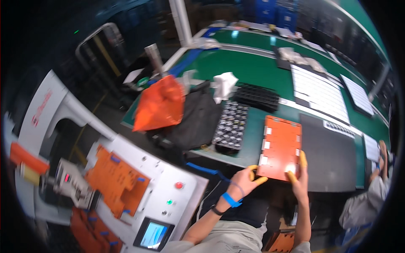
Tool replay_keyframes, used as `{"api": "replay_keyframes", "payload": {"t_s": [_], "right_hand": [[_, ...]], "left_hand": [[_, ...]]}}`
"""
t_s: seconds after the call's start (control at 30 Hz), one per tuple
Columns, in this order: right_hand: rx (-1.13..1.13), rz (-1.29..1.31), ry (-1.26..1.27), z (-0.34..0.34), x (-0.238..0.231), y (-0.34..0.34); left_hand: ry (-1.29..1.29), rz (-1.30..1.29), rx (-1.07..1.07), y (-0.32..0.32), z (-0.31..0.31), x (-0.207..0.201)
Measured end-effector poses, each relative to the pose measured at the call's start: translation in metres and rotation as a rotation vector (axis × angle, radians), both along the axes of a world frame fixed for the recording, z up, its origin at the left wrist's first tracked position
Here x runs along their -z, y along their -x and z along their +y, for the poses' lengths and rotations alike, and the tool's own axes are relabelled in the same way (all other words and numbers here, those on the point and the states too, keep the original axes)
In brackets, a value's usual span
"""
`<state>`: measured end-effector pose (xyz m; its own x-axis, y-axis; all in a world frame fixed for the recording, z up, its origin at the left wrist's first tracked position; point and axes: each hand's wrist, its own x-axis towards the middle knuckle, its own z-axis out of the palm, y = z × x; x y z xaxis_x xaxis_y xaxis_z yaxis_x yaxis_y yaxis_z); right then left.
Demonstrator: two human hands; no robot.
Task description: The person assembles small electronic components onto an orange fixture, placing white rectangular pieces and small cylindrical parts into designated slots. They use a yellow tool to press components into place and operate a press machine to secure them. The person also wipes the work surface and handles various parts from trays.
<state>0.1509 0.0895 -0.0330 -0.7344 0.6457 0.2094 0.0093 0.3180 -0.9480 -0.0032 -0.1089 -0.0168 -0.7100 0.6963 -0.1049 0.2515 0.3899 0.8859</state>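
Observation:
An orange rectangular panel with small white patches along its long sides is held up in front of me, over the near edge of the green table. My left hand is closed at the panel's lower left corner, its yellow-covered fingertips at the edge. My right hand grips the lower right side, thumb on the face and fingers along the edge. What lies beneath the panel is hidden. On my left wrist are a blue strap and a dark band.
At left stands a white machine with buttons, a small screen and orange plates. Black trays of round parts, an orange bag and a dark mat lie on the table. Another person's arm is at far right.

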Motion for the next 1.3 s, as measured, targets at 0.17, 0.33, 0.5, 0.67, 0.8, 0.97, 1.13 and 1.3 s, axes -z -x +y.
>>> {"api": "replay_keyframes", "payload": {"t_s": [0.17,0.33,0.5,0.67,0.8,0.97,1.13,1.3], "right_hand": [[0.112,0.086,0.541,0.011,-0.006,0.008],[-0.059,0.003,0.603,0.03,-0.015,0.0],[-0.097,0.078,0.646,0.032,-0.052,-0.014],[-0.098,0.116,0.476,0.009,-0.094,-0.028],[-0.139,0.217,0.354,-0.014,-0.128,-0.03],[-0.269,0.343,0.302,-0.068,-0.164,0.002],[-0.46,0.414,0.28,-0.137,-0.184,0.071],[-0.836,0.257,0.459,-0.235,-0.19,0.149]], "left_hand": [[-0.052,0.138,0.006,0.002,0.005,0.02],[-0.114,0.078,-0.039,-0.006,0.003,0.001],[-0.217,0.079,-0.044,-0.023,-0.003,-0.04],[-0.325,0.138,-0.032,-0.039,-0.019,-0.058],[-0.496,0.141,-0.053,-0.049,-0.043,-0.075],[-0.739,0.211,-0.15,-0.045,-0.101,-0.097],[-0.787,0.597,-0.442,-0.041,-0.183,-0.114],[-0.92,0.589,-0.845,-0.046,-0.262,-0.108]]}}
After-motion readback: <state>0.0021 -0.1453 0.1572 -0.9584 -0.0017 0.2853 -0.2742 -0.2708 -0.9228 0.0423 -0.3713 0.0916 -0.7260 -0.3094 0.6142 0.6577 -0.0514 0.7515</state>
